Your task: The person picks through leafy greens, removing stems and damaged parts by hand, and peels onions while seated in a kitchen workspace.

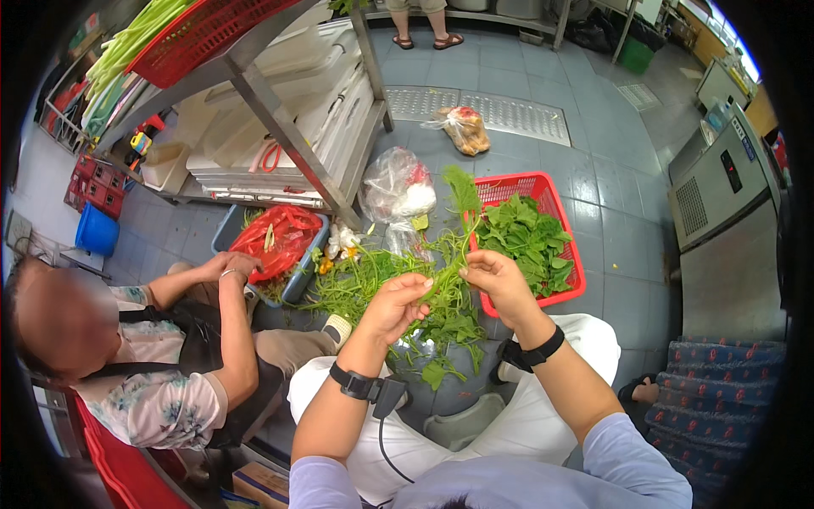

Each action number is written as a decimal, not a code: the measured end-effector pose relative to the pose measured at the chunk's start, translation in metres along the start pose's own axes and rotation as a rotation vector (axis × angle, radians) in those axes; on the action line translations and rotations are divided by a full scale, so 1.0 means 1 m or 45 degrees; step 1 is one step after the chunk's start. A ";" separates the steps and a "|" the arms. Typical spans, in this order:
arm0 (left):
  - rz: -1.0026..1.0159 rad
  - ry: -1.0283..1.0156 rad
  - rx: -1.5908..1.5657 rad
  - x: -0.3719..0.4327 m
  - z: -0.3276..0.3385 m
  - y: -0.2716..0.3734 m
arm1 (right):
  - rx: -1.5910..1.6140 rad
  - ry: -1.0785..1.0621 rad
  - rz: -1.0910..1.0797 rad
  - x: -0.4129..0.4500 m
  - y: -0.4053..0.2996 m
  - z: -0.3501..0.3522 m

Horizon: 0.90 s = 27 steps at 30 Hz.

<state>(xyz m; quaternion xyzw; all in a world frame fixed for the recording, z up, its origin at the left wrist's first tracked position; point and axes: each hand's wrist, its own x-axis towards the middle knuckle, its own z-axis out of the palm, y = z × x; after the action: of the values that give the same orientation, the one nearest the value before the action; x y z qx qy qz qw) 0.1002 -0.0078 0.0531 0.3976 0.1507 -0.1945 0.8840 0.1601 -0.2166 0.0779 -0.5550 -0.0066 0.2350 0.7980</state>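
Note:
Between my two hands is a green vine stem [466, 245] with a leaf [462, 191] at its upper end. My right hand [499, 283] pinches the stem between thumb and fingertips. My left hand [397, 305] pinches a green piece of the plant at its fingertips, close to the right hand. Below both hands a loose heap of leafy green vines [362, 280] spreads over the floor. Beside my right hand stands a red plastic basket [577, 267] with picked green leaves [524, 238] in it.
At left a seated person [172, 356] sits by a blue-grey tub [304, 280] holding a red plastic bag [280, 238]. Tied plastic bags [397, 188] lie beyond the heap. A steel rack [286, 127] stands front left, a steel appliance [725, 184] at right.

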 end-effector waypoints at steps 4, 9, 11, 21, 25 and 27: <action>-0.005 0.012 0.011 0.000 0.004 -0.001 | -0.604 0.020 -0.274 0.001 0.002 0.000; -0.034 -0.007 -0.067 0.001 -0.002 -0.003 | -0.321 0.035 -0.269 -0.005 -0.010 0.002; -0.085 -0.021 -0.037 0.000 0.002 -0.001 | -0.233 0.036 -0.206 -0.006 -0.011 0.001; -0.087 0.018 -0.085 -0.001 0.000 0.007 | 0.295 0.025 0.010 0.001 -0.016 -0.011; -0.072 0.008 -0.065 -0.006 -0.009 0.010 | 0.524 -0.049 -0.172 0.008 -0.030 -0.029; -0.064 0.014 -0.045 -0.007 -0.014 0.009 | 0.717 -0.010 -0.354 0.012 -0.047 -0.047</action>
<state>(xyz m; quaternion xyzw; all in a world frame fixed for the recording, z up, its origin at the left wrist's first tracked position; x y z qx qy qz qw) 0.0966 0.0098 0.0532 0.3789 0.1689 -0.2119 0.8849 0.2010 -0.2661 0.0987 -0.3049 -0.0203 0.1182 0.9448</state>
